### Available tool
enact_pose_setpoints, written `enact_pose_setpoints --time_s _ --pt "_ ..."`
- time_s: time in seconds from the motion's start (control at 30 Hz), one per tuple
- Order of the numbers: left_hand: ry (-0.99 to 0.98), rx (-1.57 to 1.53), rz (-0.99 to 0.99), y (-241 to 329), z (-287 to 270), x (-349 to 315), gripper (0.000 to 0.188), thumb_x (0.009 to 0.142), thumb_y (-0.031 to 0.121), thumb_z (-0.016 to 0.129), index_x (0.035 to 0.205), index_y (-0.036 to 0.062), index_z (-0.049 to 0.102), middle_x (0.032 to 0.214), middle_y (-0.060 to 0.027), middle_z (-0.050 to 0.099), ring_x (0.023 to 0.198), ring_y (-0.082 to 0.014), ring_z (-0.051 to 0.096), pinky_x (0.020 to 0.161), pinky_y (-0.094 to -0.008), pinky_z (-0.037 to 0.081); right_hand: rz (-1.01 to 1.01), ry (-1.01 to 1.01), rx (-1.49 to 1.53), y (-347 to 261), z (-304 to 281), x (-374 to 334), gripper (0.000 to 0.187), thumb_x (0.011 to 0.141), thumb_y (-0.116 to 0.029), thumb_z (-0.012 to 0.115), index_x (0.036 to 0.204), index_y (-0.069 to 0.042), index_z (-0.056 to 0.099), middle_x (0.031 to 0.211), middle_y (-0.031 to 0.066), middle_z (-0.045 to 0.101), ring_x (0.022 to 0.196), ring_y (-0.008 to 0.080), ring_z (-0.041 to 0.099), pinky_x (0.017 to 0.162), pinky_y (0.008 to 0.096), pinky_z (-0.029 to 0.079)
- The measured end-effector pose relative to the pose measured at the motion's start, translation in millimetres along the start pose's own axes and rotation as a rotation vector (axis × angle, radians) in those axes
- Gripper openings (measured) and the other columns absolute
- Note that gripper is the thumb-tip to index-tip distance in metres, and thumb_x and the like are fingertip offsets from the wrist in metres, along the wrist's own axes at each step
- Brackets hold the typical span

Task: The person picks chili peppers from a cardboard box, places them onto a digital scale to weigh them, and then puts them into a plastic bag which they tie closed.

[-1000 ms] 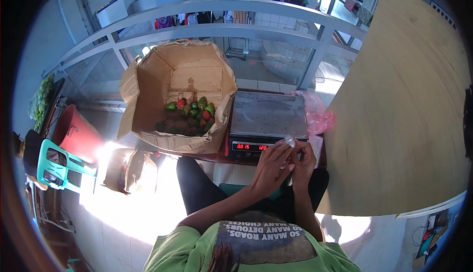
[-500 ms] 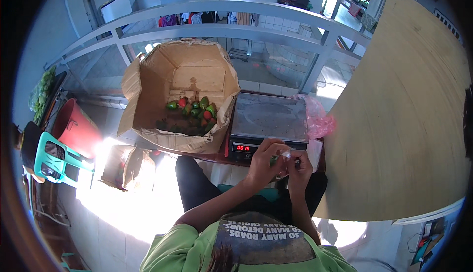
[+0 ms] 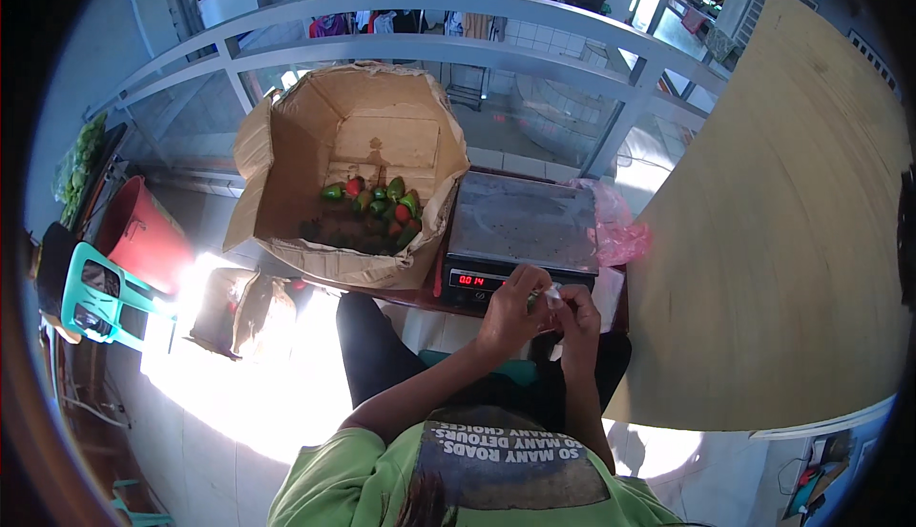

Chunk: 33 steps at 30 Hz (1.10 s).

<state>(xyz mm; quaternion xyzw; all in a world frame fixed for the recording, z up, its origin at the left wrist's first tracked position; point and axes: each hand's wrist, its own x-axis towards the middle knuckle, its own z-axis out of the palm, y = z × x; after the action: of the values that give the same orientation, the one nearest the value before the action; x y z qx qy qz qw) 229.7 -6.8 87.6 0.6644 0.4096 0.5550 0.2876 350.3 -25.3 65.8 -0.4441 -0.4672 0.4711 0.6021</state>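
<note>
Open cardboard box (image 3: pixel 367 145) sits on the left part of the small table (image 3: pixel 420 296), flaps up, with green and red peppers (image 3: pixel 377 207) heaped at its near inner wall. Just right of the box, touching or nearly so, a digital scale (image 3: pixel 520 231) with a bare steel platter and a lit red display on its front face toward the person. A pink plastic bag (image 3: pixel 615 231) lies bunched at the scale's right edge, against a big plywood sheet (image 3: pixel 782 212) leaning along the right. Left of the table on the floor: red bin (image 3: pixel 138 236), teal plastic stool (image 3: pixel 95 289), another flattened cardboard piece (image 3: pixel 243 303). Both hands meet just in front of the scale's front right corner, above the lap. Left hand (image 3: pixel 510 308) and right hand (image 3: pixel 577 312) pinch a small whitish item (image 3: pixel 551 293) between their fingertips; it sits at the fingertips, not in the palms. Too small to tell its shape, long axis or heading. Both grips closed on it, fingers curled. Nothing lies between hands and scale.
</note>
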Motion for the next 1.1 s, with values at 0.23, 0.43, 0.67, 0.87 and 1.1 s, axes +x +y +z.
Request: enact_pose_setpoints --time_s 0.23,0.43,0.67,0.87,1.1 --pt "-0.046 0.179 0.237 -17 -5 2 0.012 0.07 0.001 0.057 0.08 0.004 0.051 0.079 -0.0105 0.051 0.074 -0.0296 0.052 0.063 -0.037 0.043 0.28 -0.27 0.172 -6 -19 10 0.002 0.084 -0.009 0.052 0.084 -0.007 0.052 0.074 -0.0024 0.048 0.071 0.0055 0.046 0.069 0.0203 0.037" --pt "-0.19 0.003 0.129 9 -5 -4 0.018 0.071 0.008 0.06 0.088 0.0049 0.055 0.085 -0.0103 0.054 0.075 -0.029 0.054 0.065 -0.036 0.045 0.117 -0.086 0.189 -2 -27 6 0.003 0.085 -0.009 0.051 0.086 -0.006 0.052 0.077 -0.0003 0.054 0.063 0.0043 0.052 0.057 0.0201 0.045" --pt "-0.154 0.17 0.295 5 0 -3 0.017 0.07 0.006 0.061 0.086 0.0043 0.058 0.083 -0.0103 0.056 0.075 -0.0276 0.055 0.066 -0.0348 0.045 0.077 -0.044 0.156 -19 -21 -8 0.002 0.085 -0.006 0.05 0.084 -0.006 0.051 0.082 0.0016 0.054 0.07 0.0054 0.052 0.062 0.0197 0.043" --pt "-0.297 0.144 0.379 23 -13 12 0.013 0.071 0.007 0.059 0.084 0.0043 0.058 0.08 -0.0093 0.055 0.072 -0.0265 0.054 0.065 -0.0352 0.044 -0.185 -0.08 -0.326 -49 -15 -20 0.008 0.085 -0.003 0.048 0.092 0.0 0.051 0.087 0.0047 0.049 0.078 0.0088 0.05 0.069 0.0215 0.041" --pt "-0.251 -0.008 0.277 41 -15 16 0.013 0.069 -0.003 0.058 0.081 0.0023 0.057 0.078 -0.0096 0.055 0.07 -0.0229 0.056 0.061 -0.0296 0.045 -0.15 -0.142 -0.439 -66 -16 -26 0.013 0.08 0.002 0.048 0.092 0.003 0.05 0.086 0.0094 0.043 0.079 0.02 0.048 0.072 0.0276 0.038"
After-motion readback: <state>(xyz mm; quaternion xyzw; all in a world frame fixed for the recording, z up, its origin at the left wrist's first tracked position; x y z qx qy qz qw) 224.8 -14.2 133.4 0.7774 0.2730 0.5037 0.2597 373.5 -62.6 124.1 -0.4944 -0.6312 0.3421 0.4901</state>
